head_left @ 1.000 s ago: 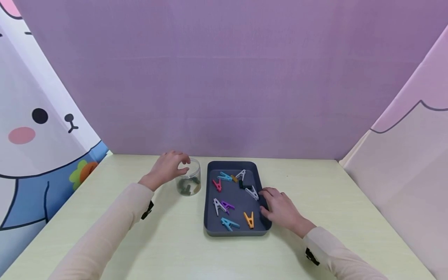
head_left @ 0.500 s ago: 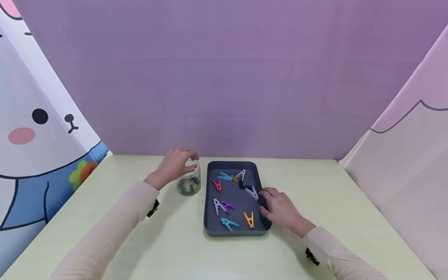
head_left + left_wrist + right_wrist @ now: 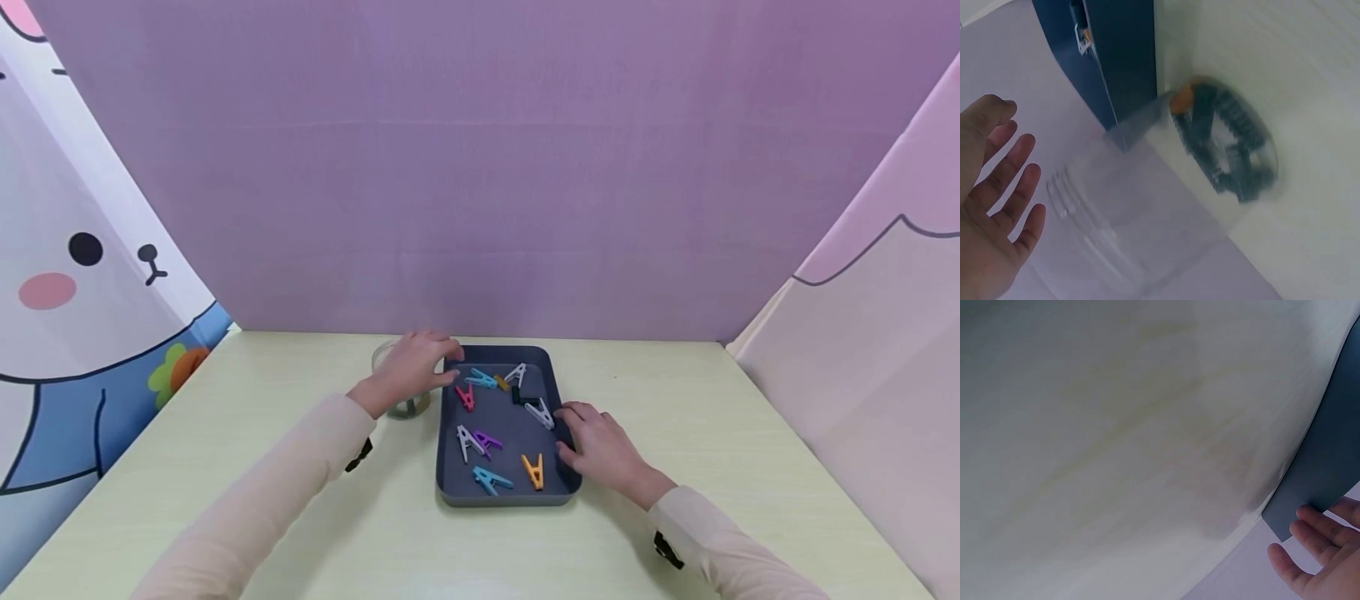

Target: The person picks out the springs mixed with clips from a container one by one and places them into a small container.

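Observation:
My left hand (image 3: pixel 411 368) hovers over the far left corner of a dark grey tray (image 3: pixel 504 498). Nothing shows between its loosely bent fingers in the left wrist view. Behind it, partly covered, stands a clear plastic jar (image 3: pixel 1141 206) with dark green pieces and an orange one at its bottom. My right hand (image 3: pixel 603 448) rests against the tray's right rim, fingertips just over the edge. In the tray lie several plastic clothespins: red (image 3: pixel 467 397), purple (image 3: pixel 489 442), yellow-orange (image 3: pixel 534 472), and light blue (image 3: pixel 492 480) and white (image 3: pixel 540 414) ones.
Near the tray's far end lie a black piece (image 3: pixel 525 399) and a small brown piece (image 3: pixel 502 382). The pale table (image 3: pixel 675 400) ends at a purple cloth backdrop (image 3: pixel 480 208). A printed cartoon cloth (image 3: pixel 97 250) hangs on the left.
My left hand has moved right, from above the jar to the tray's far left corner. The right hand, the tray and the clothespins stay where they were.

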A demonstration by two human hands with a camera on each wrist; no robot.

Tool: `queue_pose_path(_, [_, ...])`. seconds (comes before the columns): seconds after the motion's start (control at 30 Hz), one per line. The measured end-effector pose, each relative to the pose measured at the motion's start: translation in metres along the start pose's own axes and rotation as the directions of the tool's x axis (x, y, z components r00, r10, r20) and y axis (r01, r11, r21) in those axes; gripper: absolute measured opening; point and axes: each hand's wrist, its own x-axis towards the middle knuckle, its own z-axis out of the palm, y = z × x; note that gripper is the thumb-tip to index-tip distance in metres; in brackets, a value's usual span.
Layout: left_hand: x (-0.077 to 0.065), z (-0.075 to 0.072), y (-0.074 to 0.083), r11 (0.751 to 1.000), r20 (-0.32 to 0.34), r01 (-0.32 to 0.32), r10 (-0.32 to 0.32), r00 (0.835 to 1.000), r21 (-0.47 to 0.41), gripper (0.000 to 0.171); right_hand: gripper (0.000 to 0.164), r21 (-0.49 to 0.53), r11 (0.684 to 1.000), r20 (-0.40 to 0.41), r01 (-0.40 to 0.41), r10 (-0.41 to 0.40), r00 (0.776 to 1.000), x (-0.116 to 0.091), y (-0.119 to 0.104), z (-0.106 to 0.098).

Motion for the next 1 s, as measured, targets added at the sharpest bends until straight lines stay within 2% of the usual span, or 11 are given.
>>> queue_pose_path(0.37, [0.012,0.022,0.02,1.0,0.134,-0.027,0.027,0.991,-0.002,0.025,0.042,0.002,1.0,-0.025,0.013,-0.013,1.0,0.0,-0.001,0.0])
queue_pose_path(0.73, [0.023,0.046,0.033,0.996,0.111,-0.087,0.087,0.99,-0.011,0.022,0.042,0.008,1.0,-0.037,0.016,-0.016,0.999,0.0,-0.002,0.0])
queue_pose_path(1.0, [0.032,0.059,0.039,0.997,0.16,-0.071,0.073,0.984,-0.019,0.021,0.042,0.007,1.0,-0.03,0.024,-0.024,0.999,0.0,-0.002,-0.001])
